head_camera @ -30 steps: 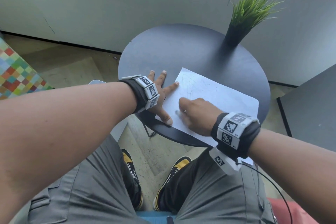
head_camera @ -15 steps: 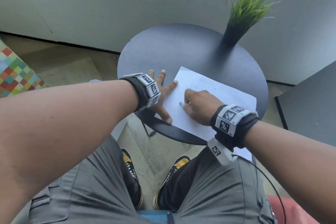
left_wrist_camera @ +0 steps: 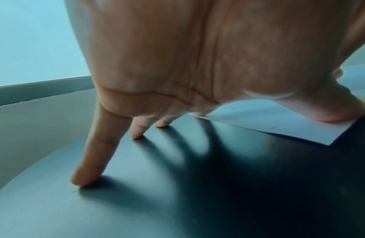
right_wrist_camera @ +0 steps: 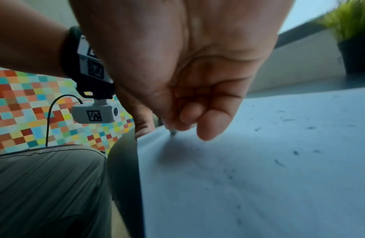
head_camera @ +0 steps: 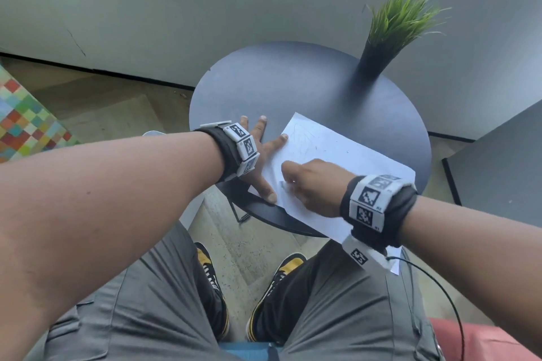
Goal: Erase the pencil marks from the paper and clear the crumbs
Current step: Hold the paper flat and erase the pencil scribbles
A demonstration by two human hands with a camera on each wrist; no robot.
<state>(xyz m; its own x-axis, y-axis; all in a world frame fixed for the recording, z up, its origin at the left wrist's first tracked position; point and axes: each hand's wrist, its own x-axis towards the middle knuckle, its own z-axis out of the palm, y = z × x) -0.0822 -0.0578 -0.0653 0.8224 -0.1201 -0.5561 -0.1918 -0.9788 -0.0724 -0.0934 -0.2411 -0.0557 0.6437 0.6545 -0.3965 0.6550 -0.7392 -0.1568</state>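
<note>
In the head view, the white paper (head_camera: 337, 161) is lying at the middle of the frame on the round table (head_camera: 278, 82), and the left hand (head_camera: 261, 152) is pressing its edge with flat, spread fingers. In the left wrist view, the fingertips (left_wrist_camera: 83, 178) are touching the dark tabletop at lower left while the thumb is pinning the paper's corner at right. In the right wrist view, the right hand (right_wrist_camera: 187, 80) is curling its fingers around a small eraser (right_wrist_camera: 173, 133) at center, touching the sheet, with dark crumbs (right_wrist_camera: 296, 153) lying at right.

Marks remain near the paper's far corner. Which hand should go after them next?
Right. The right hand already pinches the eraser on the paper. The left hand is spread flat, thumb and a fingertip pinning the sheet's left edge, so it should hold.
</note>
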